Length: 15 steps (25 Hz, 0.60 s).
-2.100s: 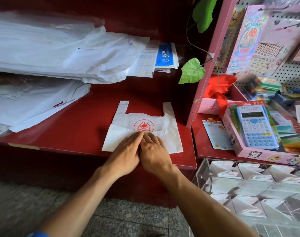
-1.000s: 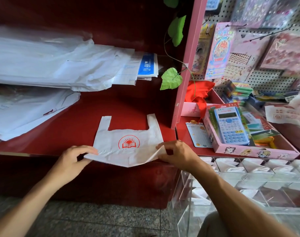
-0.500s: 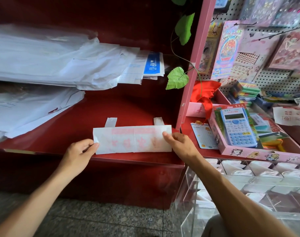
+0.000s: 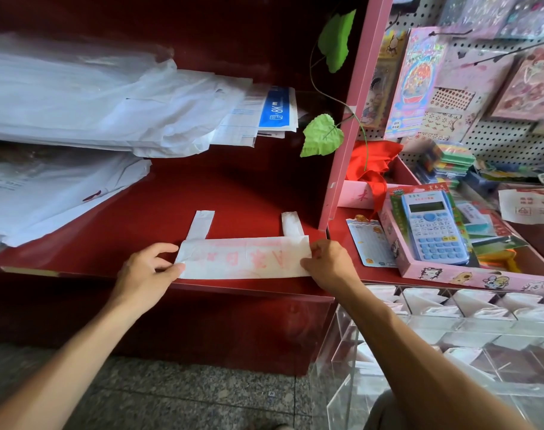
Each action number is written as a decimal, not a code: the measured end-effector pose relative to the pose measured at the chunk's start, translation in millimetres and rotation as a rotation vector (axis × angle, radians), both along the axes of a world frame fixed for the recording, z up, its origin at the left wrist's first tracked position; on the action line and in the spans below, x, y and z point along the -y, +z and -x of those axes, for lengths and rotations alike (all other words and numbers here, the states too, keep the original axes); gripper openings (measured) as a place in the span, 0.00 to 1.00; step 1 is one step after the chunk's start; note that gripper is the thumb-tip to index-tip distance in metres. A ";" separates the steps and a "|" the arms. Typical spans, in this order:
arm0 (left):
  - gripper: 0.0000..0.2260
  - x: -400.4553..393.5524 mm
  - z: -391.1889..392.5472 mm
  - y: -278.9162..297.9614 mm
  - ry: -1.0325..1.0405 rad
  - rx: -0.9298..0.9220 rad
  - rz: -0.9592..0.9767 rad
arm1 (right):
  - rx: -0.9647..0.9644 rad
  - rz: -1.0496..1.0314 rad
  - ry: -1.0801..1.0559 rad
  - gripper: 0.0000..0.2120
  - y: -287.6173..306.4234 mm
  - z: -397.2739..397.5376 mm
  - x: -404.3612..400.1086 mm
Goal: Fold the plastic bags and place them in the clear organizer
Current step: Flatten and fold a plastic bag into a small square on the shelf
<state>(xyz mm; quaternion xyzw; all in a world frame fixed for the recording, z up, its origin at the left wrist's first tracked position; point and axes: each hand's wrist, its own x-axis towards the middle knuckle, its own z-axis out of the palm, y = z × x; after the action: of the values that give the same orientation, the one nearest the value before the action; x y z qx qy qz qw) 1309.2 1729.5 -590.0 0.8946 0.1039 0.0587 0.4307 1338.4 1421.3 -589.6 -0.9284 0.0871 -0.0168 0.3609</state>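
Observation:
A white plastic bag (image 4: 242, 258) lies on the red shelf (image 4: 159, 212), folded into a wide strip with faint red print showing through. Its two handles stick out behind the strip. My left hand (image 4: 146, 271) pinches the strip's left end between thumb and fingers. My right hand (image 4: 329, 265) pinches the right end. The clear organizer (image 4: 450, 330) stands at the lower right, below the shelf, and several of its compartments hold folded white bags.
Stacks of flat white bags (image 4: 87, 100) fill the shelf's back left. A pink post (image 4: 348, 119) with green leaves (image 4: 322, 135) bounds the shelf on the right. Beyond it stand a pink box with a blue calculator (image 4: 432, 228) and a pegboard of stationery.
Both hands moved from the bag's middle to its bottom corners and folded the bottom edge up over the red logo. The bag now lies as a flat strip.

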 end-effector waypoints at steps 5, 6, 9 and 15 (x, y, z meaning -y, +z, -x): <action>0.08 4.7 5.3 6.4 -0.006 -0.022 -0.097 | 0.006 0.061 -0.035 0.13 -4.0 0.3 -1.9; 0.09 5.6 5.8 5.9 -0.011 -0.010 -0.121 | 0.004 0.067 -0.032 0.13 -4.3 0.5 -2.3; 0.07 3.3 5.4 4.6 -0.017 -0.015 -0.166 | 0.042 0.116 -0.075 0.13 0.0 4.9 -5.8; 0.15 38.9 -9.4 -2.7 -0.183 0.362 -0.506 | 0.521 0.304 0.091 0.07 10.2 1.5 -54.3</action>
<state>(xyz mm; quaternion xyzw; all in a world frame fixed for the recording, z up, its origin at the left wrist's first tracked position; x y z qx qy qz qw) 1318.5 1690.6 -592.7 0.9539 -0.0728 0.2018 0.2098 1336.9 1475.6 -579.4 -0.9392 -0.0538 -0.2508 0.2284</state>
